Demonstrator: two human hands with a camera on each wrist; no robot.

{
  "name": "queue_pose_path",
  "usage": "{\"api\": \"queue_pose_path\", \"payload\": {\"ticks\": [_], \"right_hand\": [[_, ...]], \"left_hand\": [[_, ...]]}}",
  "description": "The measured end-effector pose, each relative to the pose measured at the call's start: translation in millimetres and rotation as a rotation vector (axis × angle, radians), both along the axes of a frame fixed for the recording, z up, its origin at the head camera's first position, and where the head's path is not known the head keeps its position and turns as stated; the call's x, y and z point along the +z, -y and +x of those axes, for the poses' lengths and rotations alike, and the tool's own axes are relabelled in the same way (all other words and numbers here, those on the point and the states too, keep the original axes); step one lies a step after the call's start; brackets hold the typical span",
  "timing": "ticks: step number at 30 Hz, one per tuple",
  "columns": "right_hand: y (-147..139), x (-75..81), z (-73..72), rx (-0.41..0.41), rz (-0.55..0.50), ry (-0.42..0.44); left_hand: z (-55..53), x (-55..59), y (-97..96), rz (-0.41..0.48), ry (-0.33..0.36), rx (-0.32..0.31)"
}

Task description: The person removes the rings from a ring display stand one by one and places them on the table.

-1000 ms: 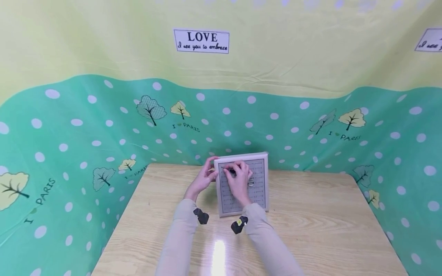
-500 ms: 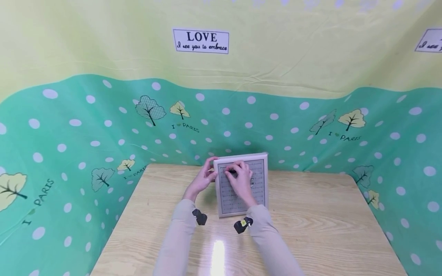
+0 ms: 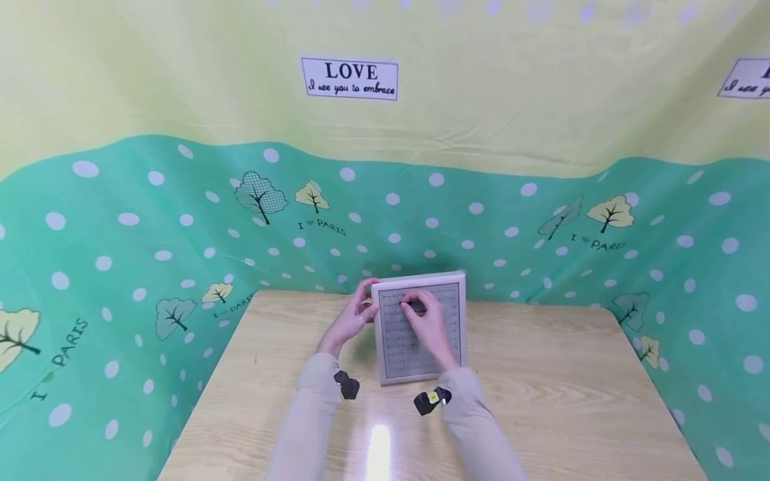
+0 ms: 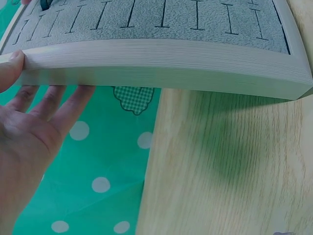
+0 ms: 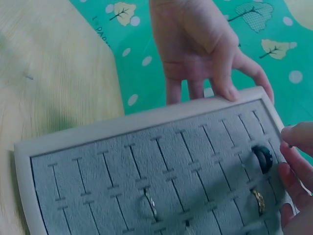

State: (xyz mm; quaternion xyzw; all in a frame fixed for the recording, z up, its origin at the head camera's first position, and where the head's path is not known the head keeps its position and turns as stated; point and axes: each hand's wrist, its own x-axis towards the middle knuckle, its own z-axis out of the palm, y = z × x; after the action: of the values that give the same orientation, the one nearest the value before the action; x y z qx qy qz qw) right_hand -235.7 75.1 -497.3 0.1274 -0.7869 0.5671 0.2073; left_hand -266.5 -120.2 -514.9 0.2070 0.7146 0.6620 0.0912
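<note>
A ring display tray (image 3: 391,374) with a pale frame and grey slotted pad leans upright, near the table's back edge. My left hand (image 3: 347,322) grips its left side, thumb on the frame's edge and fingers behind, as the left wrist view shows. Over the upper pad, my right hand (image 3: 430,325) pinches a small, dark ring between thumb and forefinger; the fingertips hide most of it. In the right wrist view, a black ring (image 5: 268,159) sits in a slot beside these fingertips. A gold ring (image 5: 260,201) and a silver ring (image 5: 152,204) stand in other slots.
The tray rests on a light wooden table (image 3: 559,381). Behind and beside the table hangs a green and yellow printed cloth (image 3: 517,234). A small black device (image 3: 347,385) is on the left wrist, another black device (image 3: 427,402) on the right.
My right hand has shifted right and slightly down across the tray, its fingertips leaving the first column of slots for the second. The left hand keeps its grip on the tray.
</note>
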Motion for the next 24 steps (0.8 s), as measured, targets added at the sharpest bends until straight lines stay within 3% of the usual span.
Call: {"api": "queue_pose_path", "payload": {"ticks": [6,10,17,24], "right_hand": [[-16,-4.4,6.7,0.021,0.03,0.086],[-24,-7.5,10.4,0.034,0.058,0.084],[-37,-21.7,21.3,0.002,0.058,0.078],[-60,-31.6,28.2,-0.059,0.008,0.105]], "left_hand": [[0.4,-0.5,-1.5,0.004,-0.012,-0.023],[0.8,-0.1,-0.6,0.01,0.002,-0.002],[5.4,-2.7,3.0,-0.019,0.018,0.034],[1.4,-0.7,-1.5,-0.002,-0.002,0.015]]}}
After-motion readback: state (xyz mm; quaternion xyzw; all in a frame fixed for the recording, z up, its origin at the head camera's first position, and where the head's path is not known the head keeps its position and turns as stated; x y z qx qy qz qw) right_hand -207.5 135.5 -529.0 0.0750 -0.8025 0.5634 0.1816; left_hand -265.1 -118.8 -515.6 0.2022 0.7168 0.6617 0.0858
